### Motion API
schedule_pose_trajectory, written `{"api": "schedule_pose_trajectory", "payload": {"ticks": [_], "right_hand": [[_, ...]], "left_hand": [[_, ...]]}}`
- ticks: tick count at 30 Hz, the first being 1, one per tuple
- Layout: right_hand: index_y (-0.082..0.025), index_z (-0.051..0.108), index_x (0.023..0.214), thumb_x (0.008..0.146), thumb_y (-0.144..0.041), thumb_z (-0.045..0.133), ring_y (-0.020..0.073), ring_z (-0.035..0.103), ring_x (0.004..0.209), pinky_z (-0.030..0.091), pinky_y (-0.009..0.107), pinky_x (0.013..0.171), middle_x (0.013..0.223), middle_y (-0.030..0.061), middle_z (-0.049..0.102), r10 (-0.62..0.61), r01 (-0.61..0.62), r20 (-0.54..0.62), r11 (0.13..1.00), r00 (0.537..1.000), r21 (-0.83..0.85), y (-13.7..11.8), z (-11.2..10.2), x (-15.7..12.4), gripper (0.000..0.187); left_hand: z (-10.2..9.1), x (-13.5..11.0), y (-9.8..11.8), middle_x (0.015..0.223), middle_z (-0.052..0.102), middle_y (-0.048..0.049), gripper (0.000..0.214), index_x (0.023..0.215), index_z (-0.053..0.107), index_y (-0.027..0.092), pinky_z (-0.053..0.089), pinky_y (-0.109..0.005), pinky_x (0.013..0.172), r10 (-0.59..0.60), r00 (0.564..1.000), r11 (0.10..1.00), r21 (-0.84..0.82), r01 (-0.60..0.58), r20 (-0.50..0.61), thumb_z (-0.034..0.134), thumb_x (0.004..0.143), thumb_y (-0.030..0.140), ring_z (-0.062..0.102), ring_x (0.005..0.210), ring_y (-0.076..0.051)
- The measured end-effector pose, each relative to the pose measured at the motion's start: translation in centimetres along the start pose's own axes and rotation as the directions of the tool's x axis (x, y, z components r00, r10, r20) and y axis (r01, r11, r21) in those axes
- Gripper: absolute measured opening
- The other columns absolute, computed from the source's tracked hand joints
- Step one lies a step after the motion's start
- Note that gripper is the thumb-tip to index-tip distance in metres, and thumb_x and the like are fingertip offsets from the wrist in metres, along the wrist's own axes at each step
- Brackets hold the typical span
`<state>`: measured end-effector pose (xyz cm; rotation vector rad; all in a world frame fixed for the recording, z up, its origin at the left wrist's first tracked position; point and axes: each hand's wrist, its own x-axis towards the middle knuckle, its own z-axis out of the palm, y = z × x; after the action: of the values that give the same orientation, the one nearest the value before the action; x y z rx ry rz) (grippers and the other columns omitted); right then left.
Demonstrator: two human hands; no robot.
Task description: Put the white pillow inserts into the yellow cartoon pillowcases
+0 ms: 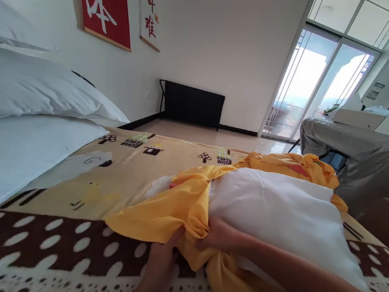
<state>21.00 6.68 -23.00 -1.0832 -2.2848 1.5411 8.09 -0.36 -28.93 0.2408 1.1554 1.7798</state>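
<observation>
A white pillow [280,207] lies on the patterned blanket [131,180]. Around its left end and along its near side bunches a yellow pillowcase [167,205]. My left hand [166,251] pinches the near lower edge of this fabric, its fingertips partly tucked under the folds. Beside the pillow's left end, my right hand [219,235] is closed on gathered yellow cloth, its forearm lying across the pillow's near side. More crumpled yellow fabric [293,168] with a red patch lies along the far side; I cannot tell whether it is the same piece.
White pillows [27,140] are stacked at the left. A plastic-covered table [362,147] with boxes [366,120] on it stands at the right, a brown carton [387,228] below. Beyond the blanket, a black folded panel [193,104] leans near the wall.
</observation>
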Motion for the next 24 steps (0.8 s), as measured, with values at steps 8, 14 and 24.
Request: {"api": "schedule_pose_trajectory", "payload": {"ticks": [8, 14, 24], "right_hand": [[-0.016, 0.063, 0.092, 0.060, -0.018, 0.064, 0.0122, 0.055, 0.066, 0.043, 0.020, 0.055, 0.078, -0.0006, 0.062, 0.034, -0.037, 0.020, 0.991, 0.999, 0.129, -0.2, -0.6, -0.8, 0.032], [-0.016, 0.066, 0.096, 0.058, -0.023, 0.073, 0.0165, 0.059, 0.080, 0.046, 0.021, 0.064, 0.087, 0.0014, 0.065, 0.032, -0.087, 0.133, 0.902, 0.991, 0.423, -1.2, -0.1, -5.6, 0.040], [-0.020, 0.065, 0.108, 0.075, -0.037, 0.064, 0.0227, 0.058, 0.099, 0.046, 0.030, 0.083, 0.103, 0.0021, 0.066, 0.057, -0.068, 0.086, 0.990, 0.995, 0.122, 2.7, -5.6, -10.7, 0.037]], "left_hand": [[-0.5, -0.1, 0.4, 0.111, 0.065, -0.0093, 0.034, 0.111, 0.060, 0.018, 0.056, -0.025, 0.069, -0.105, 0.994, 0.990, -0.093, 0.107, 0.028, 0.062, 0.077, 0.012, 0.063, 0.098, -0.020], [-0.3, 0.4, 1.7, 0.109, 0.066, -0.0084, 0.032, 0.109, 0.061, 0.016, 0.057, -0.027, 0.074, 0.006, 0.999, 0.984, -0.181, 0.003, 0.048, 0.060, 0.077, 0.009, 0.063, 0.096, -0.020], [-0.8, 2.4, 4.7, 0.096, 0.067, -0.0043, 0.019, 0.098, 0.065, 0.017, 0.056, -0.020, 0.060, 0.050, 0.995, 0.977, -0.202, -0.066, -0.084, 0.058, 0.080, 0.013, 0.063, 0.074, -0.013]]}}
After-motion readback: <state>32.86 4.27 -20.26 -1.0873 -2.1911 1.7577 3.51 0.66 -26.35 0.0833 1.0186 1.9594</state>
